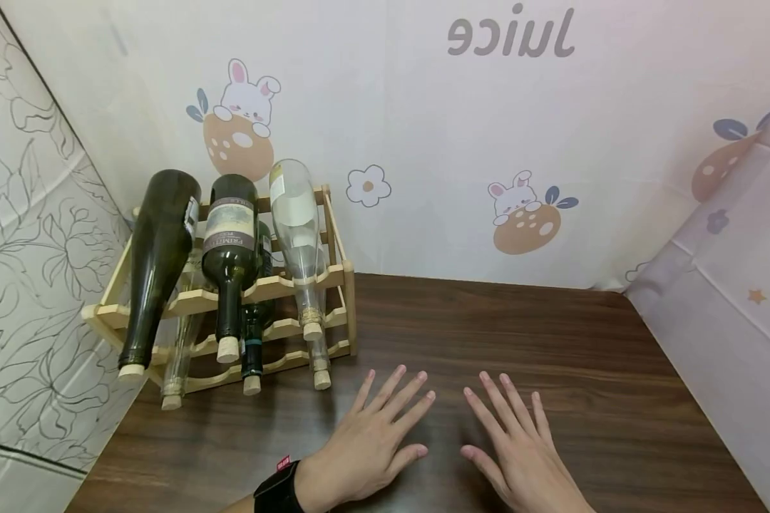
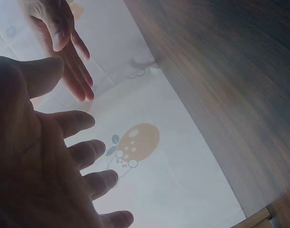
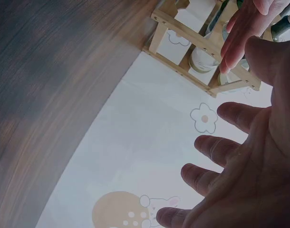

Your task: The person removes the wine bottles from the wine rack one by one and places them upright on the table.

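Observation:
My left hand (image 1: 367,450) is spread with straight fingers above the dark wooden table, holding nothing. To its right, my right hand (image 1: 525,450) has its fingers spread too, with nothing in it. Up and left of the left hand stands a wooden wine rack (image 1: 351,306) with several corked bottles. On its top row lie a dark green bottle (image 1: 160,249), a labelled dark wine bottle (image 1: 231,256) and a clear bottle (image 1: 298,221), necks toward me. Lower rows hold a small dark bottle (image 1: 252,349) and clear bottles, partly hidden. The right wrist view shows the rack (image 3: 183,33) from its side.
A white printed cloth (image 1: 423,142) hangs behind the table (image 1: 488,320). Another cloth with line-drawn flowers (image 1: 32,235) covers the left side, near the rack. On the right, a pale cloth (image 1: 731,285) borders the table edge. A black band (image 1: 279,491) circles the left wrist.

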Tool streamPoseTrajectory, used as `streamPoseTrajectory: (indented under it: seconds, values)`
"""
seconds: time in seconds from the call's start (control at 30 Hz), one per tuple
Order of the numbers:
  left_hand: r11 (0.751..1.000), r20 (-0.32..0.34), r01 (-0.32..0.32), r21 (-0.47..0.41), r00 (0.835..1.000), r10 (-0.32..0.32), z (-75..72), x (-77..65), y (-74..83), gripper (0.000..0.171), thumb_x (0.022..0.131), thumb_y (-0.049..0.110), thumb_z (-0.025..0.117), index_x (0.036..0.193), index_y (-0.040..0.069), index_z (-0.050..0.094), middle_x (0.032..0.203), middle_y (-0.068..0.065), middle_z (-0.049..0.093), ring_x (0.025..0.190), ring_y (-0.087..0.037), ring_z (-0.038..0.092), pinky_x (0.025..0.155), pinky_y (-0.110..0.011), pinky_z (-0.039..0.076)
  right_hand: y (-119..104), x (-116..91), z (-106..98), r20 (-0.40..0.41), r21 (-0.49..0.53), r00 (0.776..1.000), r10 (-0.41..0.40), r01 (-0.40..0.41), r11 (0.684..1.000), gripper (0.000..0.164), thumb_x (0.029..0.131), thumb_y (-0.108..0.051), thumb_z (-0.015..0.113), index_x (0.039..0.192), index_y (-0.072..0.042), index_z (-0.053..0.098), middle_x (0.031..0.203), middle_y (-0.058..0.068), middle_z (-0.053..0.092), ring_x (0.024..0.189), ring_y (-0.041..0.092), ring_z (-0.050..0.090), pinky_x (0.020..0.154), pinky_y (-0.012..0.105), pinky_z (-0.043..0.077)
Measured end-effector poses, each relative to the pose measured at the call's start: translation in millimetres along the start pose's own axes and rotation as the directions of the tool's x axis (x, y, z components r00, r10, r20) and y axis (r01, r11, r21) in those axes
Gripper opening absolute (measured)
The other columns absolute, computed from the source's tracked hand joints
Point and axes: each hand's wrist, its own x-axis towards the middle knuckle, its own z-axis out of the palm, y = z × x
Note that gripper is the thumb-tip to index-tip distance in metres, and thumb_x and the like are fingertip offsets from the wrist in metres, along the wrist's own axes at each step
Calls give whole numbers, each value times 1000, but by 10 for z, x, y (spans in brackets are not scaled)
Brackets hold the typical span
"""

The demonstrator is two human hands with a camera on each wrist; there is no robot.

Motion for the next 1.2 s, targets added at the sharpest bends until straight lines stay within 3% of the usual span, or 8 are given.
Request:
streamPoseTrajectory:
  seconds: [0.3,0.47,0.67,0.83,0.93,1.0,1.1,1.2]
  values:
    - [994,-135,-92,63,986,100,-70,-34,30,63,113,54,35,170,29,21,180,4,12,167,-23,12,129,-58,28,-14,53,-52,-14,16,999,-32,32,999,71,107,-58,48,164,-17,38,179,6,16,167,20,-5,131,63,-5]
    - [964,-296,-205,171,922,248,-398,-96,89,65,112,47,45,169,24,24,179,0,17,166,-25,18,128,-54,29,-62,133,-113,-6,32,999,-44,44,998,71,106,-56,52,164,-16,39,178,6,18,168,20,-3,133,57,-7]
    - [910,-537,-291,296,737,410,-1093,-273,3,56,111,39,49,160,11,45,171,-13,35,160,-35,31,133,-55,17,-131,219,-168,7,33,999,-52,52,998,72,105,-55,56,164,-18,38,178,7,19,168,19,-3,133,55,-7]
    - [890,-750,-328,318,487,447,-1617,-476,-231,51,111,30,50,155,3,49,167,-14,40,160,-30,34,133,-47,21,-164,229,-158,0,30,998,-60,60,998,75,103,-59,56,165,-19,38,178,6,21,168,22,3,134,51,-7]
    - [925,-861,-276,262,367,353,-1848,-649,-418,47,108,29,59,146,0,58,158,-18,53,152,-27,47,130,-42,31,-174,234,-145,-7,34,998,-69,70,997,78,102,-63,54,165,-19,38,178,6,22,168,23,7,134,47,-8]
    - [966,-917,-181,186,320,237,-1954,-793,-579,47,107,34,63,136,-3,65,147,-21,62,144,-27,57,125,-36,39,-175,242,-142,-11,38,997,-77,77,996,79,102,-65,52,165,-18,37,178,6,22,168,22,5,134,45,-10]
    - [1000,-957,29,5,290,-4,-2064,-1032,-892,51,102,39,70,131,-3,69,137,-24,69,136,-17,64,117,-25,46,-177,258,-154,-16,45,996,-87,88,995,80,102,-66,49,165,-18,36,178,6,22,168,18,0,134,42,-11]
    - [946,-923,252,-203,273,-271,-2102,-1246,-1234,45,99,30,76,138,9,69,140,-17,68,131,-2,64,111,-15,47,-178,288,-183,-18,52,995,-93,94,994,81,102,-66,50,166,-18,35,178,6,22,168,19,1,134,43,-11]
